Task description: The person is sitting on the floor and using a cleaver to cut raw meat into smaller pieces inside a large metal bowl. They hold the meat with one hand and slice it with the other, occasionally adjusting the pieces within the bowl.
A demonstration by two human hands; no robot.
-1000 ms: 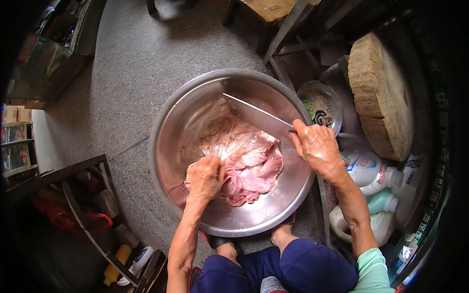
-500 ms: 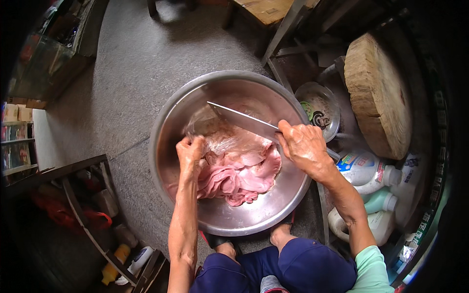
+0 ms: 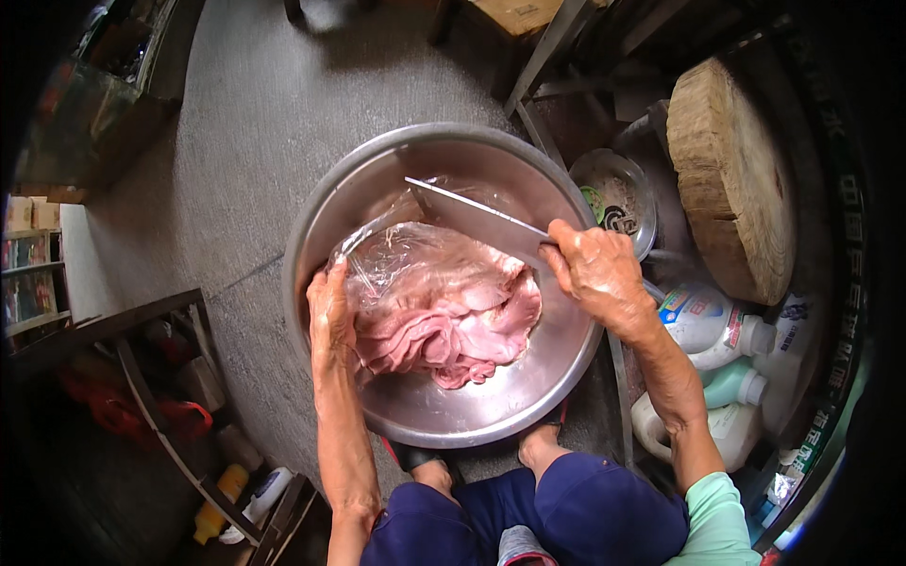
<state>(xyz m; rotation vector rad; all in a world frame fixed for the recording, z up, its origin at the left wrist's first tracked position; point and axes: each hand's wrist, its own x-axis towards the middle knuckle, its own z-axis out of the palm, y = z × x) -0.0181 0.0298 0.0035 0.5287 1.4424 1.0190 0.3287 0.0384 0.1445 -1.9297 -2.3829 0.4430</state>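
The right hand (image 3: 596,269) was wrapped tight around the handle of a cleaver (image 3: 477,219), the broad flat steel blade pointing away to the upper left over the basin. The left hand (image 3: 330,316) was pinching the edge of a thin clear plastic bag (image 3: 396,247), fingers closed on the crinkly film at the left side of the meat. The meat (image 3: 453,316) itself was a soft, wet, pale pink heap of folded slabs, glossy on top, sitting in the middle of the basin with the bag draped over its upper half.

All of it was in a big round metal basin (image 3: 444,420), shiny and shallow, set on the rough grey concrete floor (image 3: 255,141) right in front of the person's bare feet and blue shorts.

To the right, just past the basin's rim, was a small metal dish (image 3: 618,193), and beyond it a thick round wooden chopping block (image 3: 731,179) with a rough, worn edge. Below that, a few white and pale green plastic bottles (image 3: 722,325) crowded against the right forearm. A dark metal rack (image 3: 160,377) stood on the left, with a yellow bottle (image 3: 215,505) lying near its foot.
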